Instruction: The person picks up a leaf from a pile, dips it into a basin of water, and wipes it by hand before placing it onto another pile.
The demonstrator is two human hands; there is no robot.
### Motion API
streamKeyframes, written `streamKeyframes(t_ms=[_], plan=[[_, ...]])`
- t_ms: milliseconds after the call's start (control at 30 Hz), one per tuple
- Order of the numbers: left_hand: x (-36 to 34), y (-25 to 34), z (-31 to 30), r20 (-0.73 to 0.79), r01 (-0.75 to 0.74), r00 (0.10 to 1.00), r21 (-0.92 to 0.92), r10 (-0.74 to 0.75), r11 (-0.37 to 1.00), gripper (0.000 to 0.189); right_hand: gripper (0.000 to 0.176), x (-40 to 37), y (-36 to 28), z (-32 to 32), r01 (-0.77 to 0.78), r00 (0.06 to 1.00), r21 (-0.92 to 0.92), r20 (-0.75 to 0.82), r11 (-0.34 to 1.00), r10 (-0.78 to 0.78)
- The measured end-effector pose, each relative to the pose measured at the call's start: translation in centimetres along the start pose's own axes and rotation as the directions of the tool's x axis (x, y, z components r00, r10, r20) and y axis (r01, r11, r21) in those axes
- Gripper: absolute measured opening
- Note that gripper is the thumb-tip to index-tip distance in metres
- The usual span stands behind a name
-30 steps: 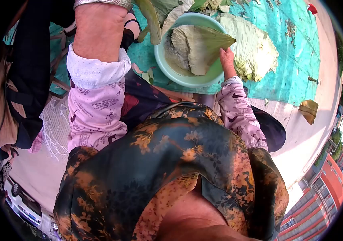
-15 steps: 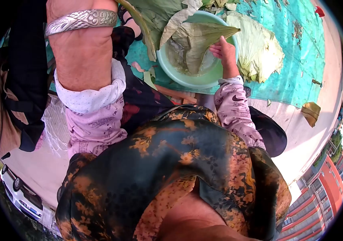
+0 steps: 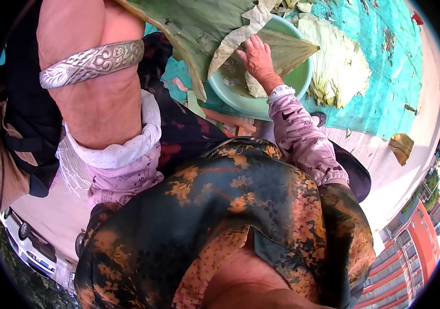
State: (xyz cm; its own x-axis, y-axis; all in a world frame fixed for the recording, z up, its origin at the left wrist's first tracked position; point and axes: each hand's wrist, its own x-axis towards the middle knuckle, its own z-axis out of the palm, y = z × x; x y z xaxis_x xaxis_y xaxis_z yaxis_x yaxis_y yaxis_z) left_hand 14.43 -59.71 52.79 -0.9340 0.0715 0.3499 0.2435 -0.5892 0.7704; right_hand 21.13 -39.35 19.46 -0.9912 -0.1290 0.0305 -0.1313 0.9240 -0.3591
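Observation:
A pale green basin (image 3: 310, 67) stands on a green sheet with water and a large folded dried leaf (image 3: 292, 46) in it. My right hand (image 3: 258, 57) is over the basin, fingers stretched out, touching the leaf with nothing gripped. My left hand (image 3: 78, 23) is cut off by the top edge, above a silver bracelet (image 3: 96, 62) on the wrist; its fingers are out of sight. Beside it a big greyish-green leaf (image 3: 194, 31) slants down over the basin's left side, its brownish edge curled. Whether my left hand holds this leaf cannot be seen.
A stack of pale dried leaves (image 3: 338, 64) lies right of the basin on the green sheet (image 3: 395, 87). A brown leaf scrap (image 3: 401, 148) rests on the pavement. Dark bags (image 3: 32, 103) hang at the left. A white car (image 3: 29, 247) is parked behind.
My right hand has moved left from the basin's right side across the leaf, fingers now spread. My left forearm and the big leaf have shifted; more of that leaf shows now.

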Motion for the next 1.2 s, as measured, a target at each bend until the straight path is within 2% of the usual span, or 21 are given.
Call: streamKeyframes(t_ms=[33, 133, 300, 433, 533, 600, 733, 833, 900, 933, 1033, 1133, 1200], plan=[[0.1, 0.0, -0.1, 0.002, -0.003, 1.000, 0.003, 0.003, 1.000, 0.025, 0.054, 0.0, -0.2, 1.1, 0.043, 0.996, -0.119, 0.079, 0.992, -0.034], [0.4, 0.4, -0.5, -0.026, 0.055, 0.998, -0.067, -0.056, 0.996, 0.026, 0.058, -1.0, -0.1, 3.2, 0.118, 0.970, -0.200, 0.234, 0.973, -0.070], [-0.2, 1.8, -1.3, -0.089, 0.102, 0.991, -0.026, -0.104, 0.994, 0.026, 0.060, -2.2, 0.3, 4.7, 0.112, 0.953, -0.260, 0.303, 0.959, -0.029], [0.3, 4.4, -3.1, -0.199, 0.200, 0.960, -0.002, -0.196, 0.980, 0.026, 0.058, -2.3, -0.3, 4.4, 0.101, 0.917, -0.314, 0.397, 0.944, 0.034], [0.5, 5.3, -4.1, -0.220, 0.222, 0.952, 0.019, -0.213, 0.975, 0.026, 0.057, -2.3, -0.4, 3.9, 0.163, 0.888, -0.367, 0.460, 0.916, 0.026], [0.8, 5.0, -3.7, -0.212, 0.209, 0.957, 0.038, -0.196, 0.977, 0.026, 0.057, -2.4, -0.2, 3.9, 0.178, 0.886, -0.329, 0.463, 0.927, -0.005], [0.5, 3.2, -2.2, -0.160, 0.165, 0.975, 0.054, -0.154, 0.985, 0.027, 0.058, -1.2, 0.7, 2.6, 0.129, 0.869, -0.113, 0.491, 0.985, -0.057], [-0.3, 1.7, -0.9, -0.110, 0.126, 0.987, 0.066, -0.118, 0.990, 0.027, 0.042, -2.0, 1.8, 0.9, 0.000, 0.940, 0.070, 0.340, 0.998, -0.024], [-0.7, 0.8, -0.4, -0.078, 0.106, 0.992, 0.072, -0.100, 0.992, 0.027, 0.030, -2.8, 1.4, -2.6, -0.175, 0.930, 0.071, 0.339, 0.982, 0.141], [-0.9, 0.7, 0.1, -0.065, 0.097, 0.994, 0.068, -0.092, 0.993, 0.027, 0.017, -4.1, 2.1, -2.0, -0.195, 0.954, 0.090, 0.248, 0.977, 0.168], [-1.0, 0.1, 0.8, -0.037, 0.097, 0.995, 0.064, -0.095, 0.993, 0.027, 0.019, -7.3, 3.5, 0.8, -0.300, 0.850, -0.018, 0.448, 0.954, 0.276], [-0.8, -0.5, 1.2, -0.023, 0.103, 0.995, 0.059, -0.102, 0.993, 0.027, 0.020, -8.3, 3.5, 4.3, -0.343, 0.832, -0.079, 0.438, 0.936, 0.341], [-0.5, -1.0, 1.5, -0.025, 0.117, 0.993, 0.052, -0.116, 0.992, 0.027, 0.021, -7.2, 3.0, 4.3, -0.371, 0.822, -0.124, 0.418, 0.920, 0.387]])
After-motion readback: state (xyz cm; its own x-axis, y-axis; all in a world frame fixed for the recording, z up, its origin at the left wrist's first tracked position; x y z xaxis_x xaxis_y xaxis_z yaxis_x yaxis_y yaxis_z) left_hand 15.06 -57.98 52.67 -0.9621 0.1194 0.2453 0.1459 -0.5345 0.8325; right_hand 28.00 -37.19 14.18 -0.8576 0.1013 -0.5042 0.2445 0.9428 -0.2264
